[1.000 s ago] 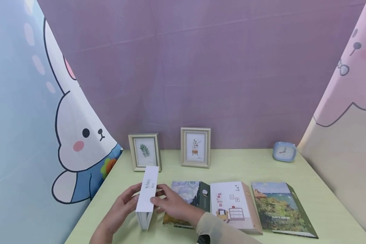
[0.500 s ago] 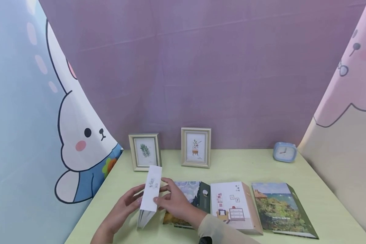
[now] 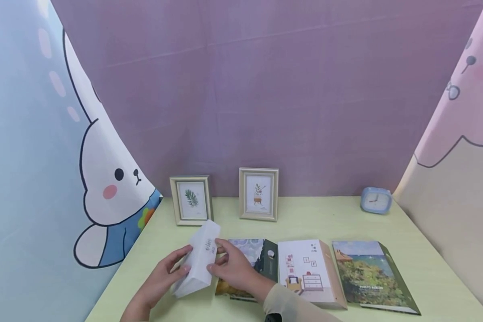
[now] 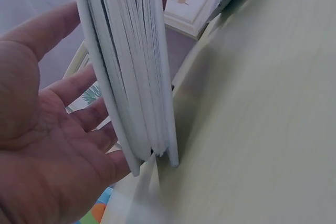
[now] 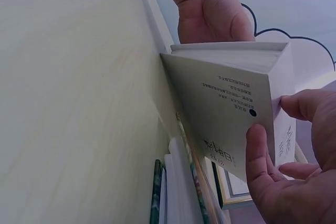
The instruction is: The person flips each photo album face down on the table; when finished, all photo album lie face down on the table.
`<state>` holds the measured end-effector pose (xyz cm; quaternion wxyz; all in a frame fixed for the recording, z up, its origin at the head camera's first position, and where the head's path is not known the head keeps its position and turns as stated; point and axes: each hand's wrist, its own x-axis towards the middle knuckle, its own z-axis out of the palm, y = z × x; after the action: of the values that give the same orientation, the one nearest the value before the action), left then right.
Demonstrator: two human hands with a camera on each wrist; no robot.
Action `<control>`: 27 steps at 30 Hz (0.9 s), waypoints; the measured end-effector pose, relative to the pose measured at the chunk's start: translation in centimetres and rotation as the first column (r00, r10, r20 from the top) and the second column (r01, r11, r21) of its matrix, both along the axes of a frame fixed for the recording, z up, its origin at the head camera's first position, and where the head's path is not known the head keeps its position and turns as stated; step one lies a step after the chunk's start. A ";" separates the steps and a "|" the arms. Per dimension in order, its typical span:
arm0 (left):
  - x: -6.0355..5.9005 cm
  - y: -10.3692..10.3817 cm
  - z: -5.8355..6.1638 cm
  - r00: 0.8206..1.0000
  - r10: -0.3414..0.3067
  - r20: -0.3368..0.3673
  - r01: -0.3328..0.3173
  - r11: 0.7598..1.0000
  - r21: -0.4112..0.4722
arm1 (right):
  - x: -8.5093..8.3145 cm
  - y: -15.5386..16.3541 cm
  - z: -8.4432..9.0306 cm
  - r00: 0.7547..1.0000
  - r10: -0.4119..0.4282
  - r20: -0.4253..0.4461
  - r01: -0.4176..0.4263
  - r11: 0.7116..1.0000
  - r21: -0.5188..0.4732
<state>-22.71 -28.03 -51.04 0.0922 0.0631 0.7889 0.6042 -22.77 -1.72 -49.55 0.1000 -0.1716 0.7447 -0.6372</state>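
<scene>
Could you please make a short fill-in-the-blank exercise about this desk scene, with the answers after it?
1. Both hands hold a white ____ that tilts to the left hand.
2. The right hand is on the book, beside ____ albums that lie flat on the table.
3. Two picture frames stand at the back; the left frame shows a green ____.
4. The clock at the back right is ____ in colour.

Answers: book; three; leaf; blue

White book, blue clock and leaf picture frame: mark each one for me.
white book [image 3: 199, 264], head view, on its spine
blue clock [image 3: 375, 200], head view, on its face
leaf picture frame [image 3: 191, 200], head view, on the print
</scene>
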 end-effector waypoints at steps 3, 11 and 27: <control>-0.1 -0.1 -0.2 1.000 0.004 -0.003 -0.004 1.000 -0.004 | -0.1 0.1 -0.2 1.000 -0.005 0.008 0.005 0.999 0.033; -0.2 -0.3 -0.7 1.000 0.018 -0.014 -0.019 0.998 -0.065 | 0.1 0.3 -0.4 1.000 -0.009 0.023 0.007 0.997 0.081; -0.2 -0.7 -1.0 0.996 0.069 -0.051 -0.078 0.975 -0.208 | -0.3 -0.3 -0.9 1.000 0.012 -0.029 -0.007 0.986 0.169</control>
<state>-22.95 -28.72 -52.00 0.0589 0.0370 0.8518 0.5193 -23.09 -2.00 -50.41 0.1060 -0.1756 0.7964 -0.5689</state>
